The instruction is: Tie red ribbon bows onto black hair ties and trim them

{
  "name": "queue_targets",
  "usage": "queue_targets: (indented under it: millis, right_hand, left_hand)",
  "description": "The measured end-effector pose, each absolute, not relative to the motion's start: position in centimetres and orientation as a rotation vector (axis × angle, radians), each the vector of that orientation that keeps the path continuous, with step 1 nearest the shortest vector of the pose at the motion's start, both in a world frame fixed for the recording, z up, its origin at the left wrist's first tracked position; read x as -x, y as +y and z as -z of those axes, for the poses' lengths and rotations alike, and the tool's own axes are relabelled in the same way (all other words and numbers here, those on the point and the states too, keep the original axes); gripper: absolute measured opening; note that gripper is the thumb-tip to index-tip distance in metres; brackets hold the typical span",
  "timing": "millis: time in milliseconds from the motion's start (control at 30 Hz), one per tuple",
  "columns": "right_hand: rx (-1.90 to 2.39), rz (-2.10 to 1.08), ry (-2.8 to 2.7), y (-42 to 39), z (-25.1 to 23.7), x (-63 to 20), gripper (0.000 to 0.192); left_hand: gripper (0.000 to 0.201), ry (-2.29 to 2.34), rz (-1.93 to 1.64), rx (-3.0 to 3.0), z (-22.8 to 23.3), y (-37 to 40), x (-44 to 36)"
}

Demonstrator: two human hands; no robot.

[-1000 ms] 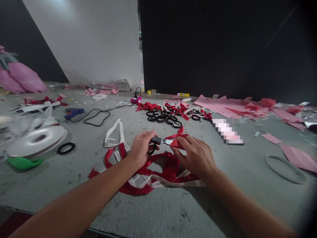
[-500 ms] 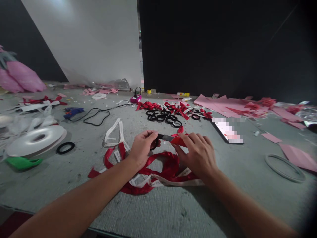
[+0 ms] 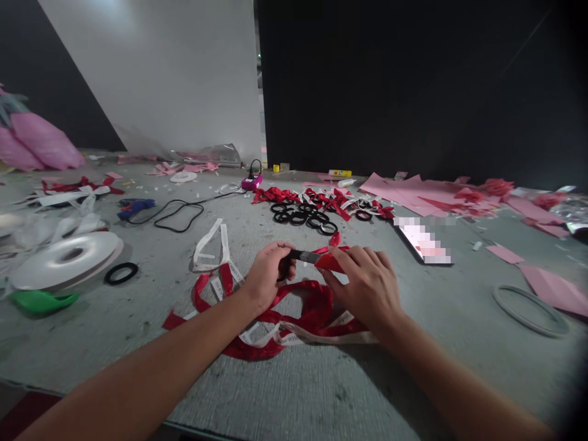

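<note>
My left hand is closed around a black elastic ring, which looks like the black rings lying on the table. A dark band with a greyish stretch runs from this ring towards my right hand. There, thumb and fingers pinch a folded red ribbon; the exact join between band and ribbon cannot be made out. Under both hands lie long loops of red ribbon and white printed ribbon, tangled together.
Beyond my hands is a pile of black rings with red and white bows. At left are a white ribbon spool, a single black ring and a blue glue gun. A phone and pink paper lie right.
My left thumb has shifted back and the fingers have curled in, baring more of the dark band. My right hand keeps its pinch on the red ribbon almost unmoved.
</note>
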State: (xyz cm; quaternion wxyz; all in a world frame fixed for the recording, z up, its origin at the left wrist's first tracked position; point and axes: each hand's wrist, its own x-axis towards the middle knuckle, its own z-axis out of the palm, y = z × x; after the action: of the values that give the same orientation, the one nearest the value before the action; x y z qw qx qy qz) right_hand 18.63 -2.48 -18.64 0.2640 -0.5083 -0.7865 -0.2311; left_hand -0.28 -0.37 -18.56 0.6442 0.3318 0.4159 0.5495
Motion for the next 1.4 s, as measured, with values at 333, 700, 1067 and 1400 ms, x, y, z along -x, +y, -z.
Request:
queue_targets:
  millis: [333, 700, 1067, 1400]
  right_hand:
    - [1.39, 0.642, -2.08, -2.6, 18.6, -18.4, 0.033]
    - [1.371, 0.562, -2.041, -2.7, 18.8, -18.5, 0.032]
    - [1.435, 0.576, -1.943, -2.3, 18.2, -19.3, 0.037]
    - [1.475, -0.073, -1.771, -1.6, 19.0, -18.7, 0.028]
  left_hand:
    - [0.012, 0.962, -1.275, -0.772, 18.4, -0.3, 0.2]
    - [0.014, 0.934, -1.277, -0.82, 18.4, 0.0, 0.5]
    - [0.015, 0.898, -1.302, -0.825, 18.3, 0.4, 1.0]
    - [0.025, 1.041, -1.232, -1.269, 19.1, 0.2, 1.0]
